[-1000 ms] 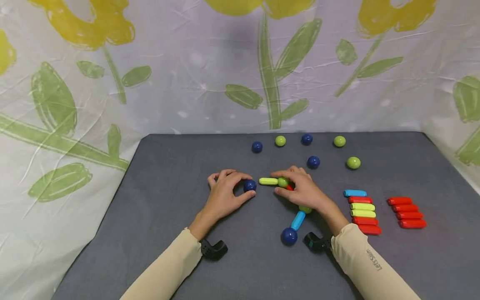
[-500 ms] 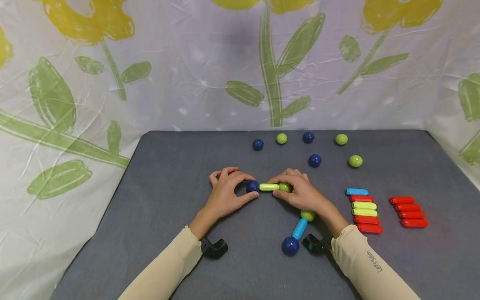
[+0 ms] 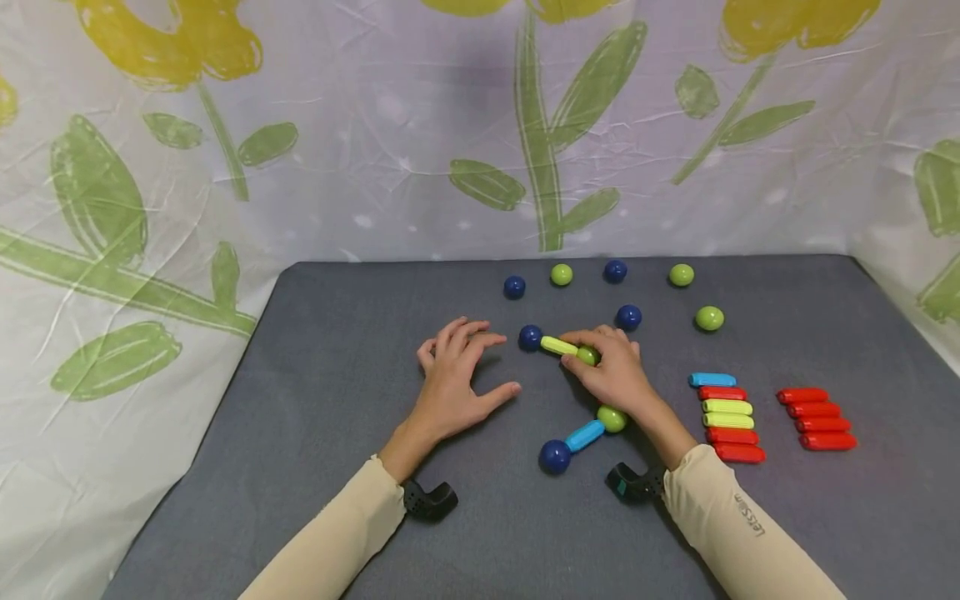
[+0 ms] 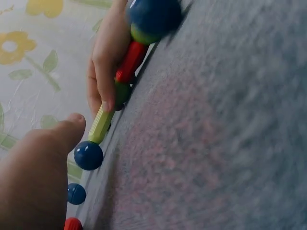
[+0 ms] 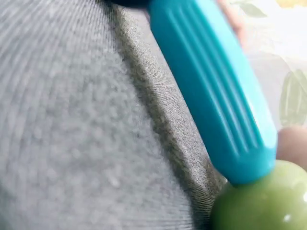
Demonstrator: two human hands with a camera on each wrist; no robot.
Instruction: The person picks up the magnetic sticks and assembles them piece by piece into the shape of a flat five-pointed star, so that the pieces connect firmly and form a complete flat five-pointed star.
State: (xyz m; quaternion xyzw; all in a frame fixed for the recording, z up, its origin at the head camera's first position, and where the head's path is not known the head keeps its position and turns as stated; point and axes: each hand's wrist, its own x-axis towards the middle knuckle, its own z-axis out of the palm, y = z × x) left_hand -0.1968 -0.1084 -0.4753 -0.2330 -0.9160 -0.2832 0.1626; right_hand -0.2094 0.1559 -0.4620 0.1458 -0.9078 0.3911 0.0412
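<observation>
My right hand [image 3: 611,367] pinches a chain of magnetic balls and sticks around the joint of its yellow stick [image 3: 558,346] and green ball [image 3: 588,357]. A blue ball [image 3: 530,337] caps the chain's far-left end. Under the hand a red stick [image 4: 132,62], seen in the left wrist view, leads to a second green ball [image 3: 612,418]. From there a blue stick [image 3: 584,436] runs to another blue ball [image 3: 555,457] nearer the person. My left hand [image 3: 457,383] holds nothing that I can see, thumb and fingers spread, just left of the chain.
Loose blue balls [image 3: 628,317] and green balls [image 3: 708,318] lie toward the table's back edge. Right of the hand sit stacked blue, yellow and red sticks [image 3: 727,407], then a row of red sticks [image 3: 816,410]. A red end [image 4: 73,224] shows beside the left hand, mostly hidden.
The left hand has let go of the blue ball, which is now joined to the yellow stick. The chain's left end has swung away from the person, and its near end has shifted left.
</observation>
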